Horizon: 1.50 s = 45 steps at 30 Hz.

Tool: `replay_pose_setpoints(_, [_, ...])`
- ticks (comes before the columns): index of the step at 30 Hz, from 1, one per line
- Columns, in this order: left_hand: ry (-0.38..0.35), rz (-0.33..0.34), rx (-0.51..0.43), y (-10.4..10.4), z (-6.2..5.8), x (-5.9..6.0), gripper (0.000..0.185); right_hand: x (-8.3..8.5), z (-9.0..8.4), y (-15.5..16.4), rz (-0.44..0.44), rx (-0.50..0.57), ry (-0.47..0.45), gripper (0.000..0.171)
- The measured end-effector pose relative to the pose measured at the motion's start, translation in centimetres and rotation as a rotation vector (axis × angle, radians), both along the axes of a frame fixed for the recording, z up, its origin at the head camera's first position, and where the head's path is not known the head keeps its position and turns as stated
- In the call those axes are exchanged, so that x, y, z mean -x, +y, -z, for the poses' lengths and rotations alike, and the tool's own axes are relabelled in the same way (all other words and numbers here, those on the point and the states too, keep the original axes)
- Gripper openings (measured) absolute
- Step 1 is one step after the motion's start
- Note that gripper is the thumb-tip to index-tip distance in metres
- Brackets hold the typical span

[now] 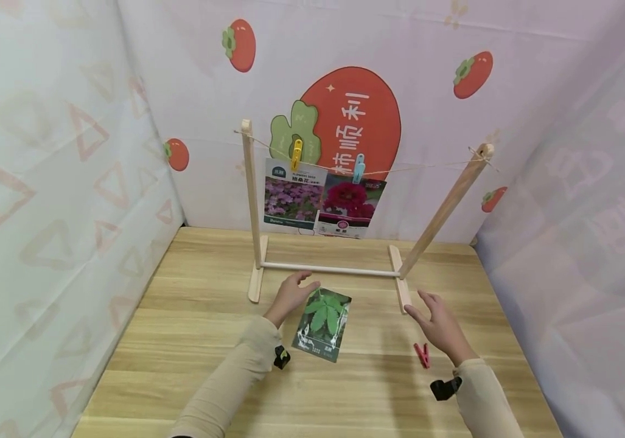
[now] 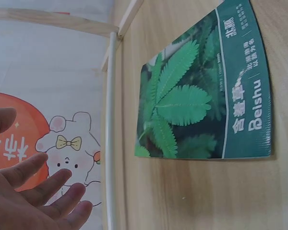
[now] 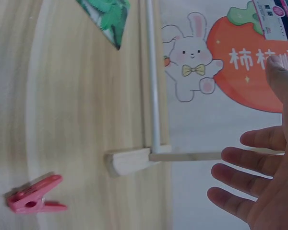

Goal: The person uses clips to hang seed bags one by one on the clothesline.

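A green seed packet (image 1: 323,322) with a fern-like leaf picture lies on the table; the left wrist view shows its printed face (image 2: 192,100). My left hand (image 1: 292,296) is at the packet's upper left corner, fingers spread and relaxed, and in its wrist view the hand (image 2: 36,191) holds nothing. Over the table's right side my right hand (image 1: 439,323) hovers with loose, parted fingers, empty. Just below it lies a pink clothespin (image 1: 422,355), also seen in the right wrist view (image 3: 36,195).
Behind the hands stands a wooden rack (image 1: 251,201) with a string across its posts. A yellow clothespin (image 1: 296,154) holds a purple-flower packet (image 1: 293,198) on it; a blue clothespin (image 1: 358,168) holds a red-flower packet (image 1: 347,204). A white rod (image 1: 331,269) joins the feet.
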State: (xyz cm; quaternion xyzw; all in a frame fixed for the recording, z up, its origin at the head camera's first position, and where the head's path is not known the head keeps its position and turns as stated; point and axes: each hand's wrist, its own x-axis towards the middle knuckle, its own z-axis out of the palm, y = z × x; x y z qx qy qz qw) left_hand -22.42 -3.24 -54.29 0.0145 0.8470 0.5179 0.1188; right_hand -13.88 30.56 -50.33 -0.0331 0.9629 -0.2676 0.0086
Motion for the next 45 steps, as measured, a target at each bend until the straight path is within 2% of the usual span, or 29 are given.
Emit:
replay_pose_setpoints(6, [-0.024, 0.003, -0.014, 0.3, 0.9, -0.8, 0.057, -0.9, 1.6, 0.5, 0.013, -0.023, -0.043, 0.074])
replay_pose_setpoints(14, [-0.079, 0.014, -0.017, 0.6, 2.0, -1.4, 0.059, -1.3, 3.0, 0.7, 0.021, -0.032, -0.085, 0.076])
replay_pose_setpoints(25, [-0.058, 0.033, 0.057, 1.2, 3.3, -1.8, 0.056, -2.3, 4.7, 0.5, 0.048, -0.026, -0.216, 0.084])
replay_pose_setpoints(32, [-0.097, 0.011, 0.069, 2.2, 3.7, -2.1, 0.053, -2.4, 5.7, 0.3, 0.074, -0.096, -0.272, 0.078])
replay_pose_setpoints(39, [-0.037, 0.021, 0.185, 3.3, 4.0, -2.3, 0.053, -2.5, 6.0, 0.2, 0.08, -0.153, -0.304, 0.075])
replay_pose_setpoints(45, [-0.037, 0.004, 0.297, 4.1, 4.4, -2.6, 0.056, -2.5, 6.4, 0.2, 0.082, -0.187, -0.3, 0.075])
